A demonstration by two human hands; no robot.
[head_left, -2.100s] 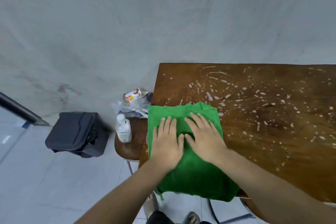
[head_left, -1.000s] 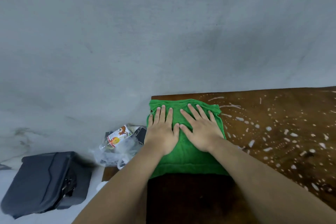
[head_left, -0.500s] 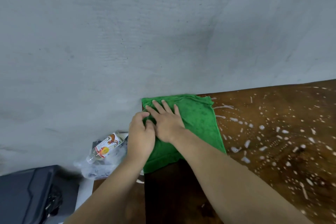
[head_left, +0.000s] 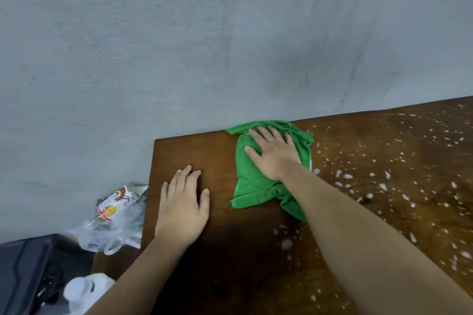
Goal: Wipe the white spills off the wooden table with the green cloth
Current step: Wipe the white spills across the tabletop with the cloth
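Note:
The green cloth (head_left: 252, 181) lies bunched on the wooden table (head_left: 230, 250) near its far edge by the wall. My right hand (head_left: 272, 154) presses flat on top of the cloth with fingers spread. My left hand (head_left: 181, 206) rests flat on bare wood to the left of the cloth, holding nothing. White spills (head_left: 384, 179) dot the table to the right of the cloth, and a few white spots lie just below it. The left part of the table looks dark and free of spots.
A grey wall rises behind the table. Left of the table, lower down, sit a clear plastic bag with a printed packet (head_left: 115, 215), a white bottle (head_left: 84, 291) and a dark case (head_left: 25, 276).
The cloth has slid right along the far edge and bunched up under my right hand. My left hand has come off the cloth and now lies flat on the table.

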